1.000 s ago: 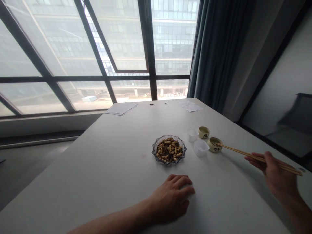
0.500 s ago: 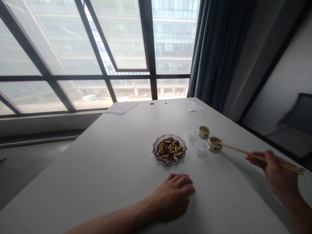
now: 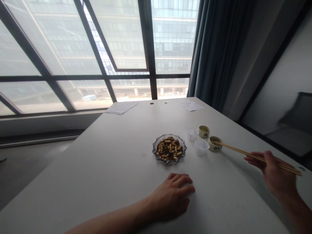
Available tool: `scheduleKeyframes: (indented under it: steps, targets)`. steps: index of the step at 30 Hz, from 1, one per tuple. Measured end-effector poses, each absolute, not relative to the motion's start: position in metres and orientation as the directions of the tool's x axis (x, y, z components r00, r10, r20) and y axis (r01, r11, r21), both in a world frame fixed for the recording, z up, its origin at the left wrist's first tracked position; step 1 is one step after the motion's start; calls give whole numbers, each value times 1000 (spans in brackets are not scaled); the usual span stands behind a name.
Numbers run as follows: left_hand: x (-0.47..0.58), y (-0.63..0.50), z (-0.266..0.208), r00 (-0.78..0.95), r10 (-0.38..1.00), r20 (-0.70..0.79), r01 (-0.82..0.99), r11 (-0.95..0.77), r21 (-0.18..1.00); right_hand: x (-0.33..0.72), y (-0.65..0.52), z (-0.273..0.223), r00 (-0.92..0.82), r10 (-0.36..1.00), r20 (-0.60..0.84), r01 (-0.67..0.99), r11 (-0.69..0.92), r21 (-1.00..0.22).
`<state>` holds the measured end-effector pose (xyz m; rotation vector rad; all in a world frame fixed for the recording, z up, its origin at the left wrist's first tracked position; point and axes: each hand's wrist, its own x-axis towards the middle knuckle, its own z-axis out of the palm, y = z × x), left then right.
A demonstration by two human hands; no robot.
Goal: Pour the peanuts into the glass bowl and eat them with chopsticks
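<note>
My right hand [image 3: 278, 175] is closed round a pair of wooden chopsticks [image 3: 243, 152]. Their tips reach into a small cream cup [image 3: 215, 148] with a dark character on its side; something dark lies inside it. Palm down on the table, my left hand [image 3: 172, 195] holds nothing, its fingers slightly bent and apart. Just beyond it stands a scalloped glass bowl [image 3: 156, 156] of peanuts in their shells [image 3: 170, 148] mixed with dark bits. Two clear plastic cups [image 3: 201, 149] sit between the bowl and the cream cups. Behind them is a second cream cup [image 3: 204, 131].
The white table [image 3: 102, 169] runs toward a wide window. Papers lie at its far left [image 3: 121, 108] and far right, a loose sheet [image 3: 191, 106]. A dark curtain [image 3: 212, 55] hangs at the right, and a dark chair [image 3: 298, 110] stands beyond the table edge.
My right hand and the chopsticks have shifted very slightly left, with the tips still at the cream cup. My left hand and the bowl have stayed put.
</note>
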<state>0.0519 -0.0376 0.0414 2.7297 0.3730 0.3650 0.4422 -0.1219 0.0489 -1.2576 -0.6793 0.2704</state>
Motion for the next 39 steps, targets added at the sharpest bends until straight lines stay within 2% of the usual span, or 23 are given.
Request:
scheduleKeyframes:
  steps: [5, 8, 13, 17, 22, 25, 30, 34, 39]
  targets:
    - [52, -37, 40, 930, 304, 204, 210, -899, 383, 428, -122, 61, 769, 540, 343, 171, 344, -923]
    - [53, -38, 39, 928, 309, 210, 212, -899, 384, 407, -118, 76, 713, 583, 389, 206, 356, -912]
    - [53, -38, 41, 930, 305, 206, 212, -902, 377, 357, -93, 96, 469, 768, 436, 244, 362, -900]
    - [53, -37, 42, 931, 298, 210, 204, -903, 378, 320, -65, 95, 285, 866, 411, 239, 351, -906]
    - [52, -36, 40, 936, 290, 202, 197, -903, 382, 301, -39, 86, 25, 912, 409, 304, 383, -872]
    - [52, -36, 39, 936, 288, 204, 192, -901, 389, 300, -29, 84, -68, 908, 413, 349, 410, -843]
    - [52, -36, 38, 934, 291, 207, 189, -894, 406, 296, -22, 85, -95, 920, 381, 346, 389, -854]
    - [52, -36, 38, 932, 294, 211, 188, -892, 411, 292, -22, 83, -52, 931, 361, 280, 361, -890]
    - [52, -36, 39, 934, 289, 208, 188, -896, 401, 290, -24, 74, 14, 921, 390, 277, 371, -886]
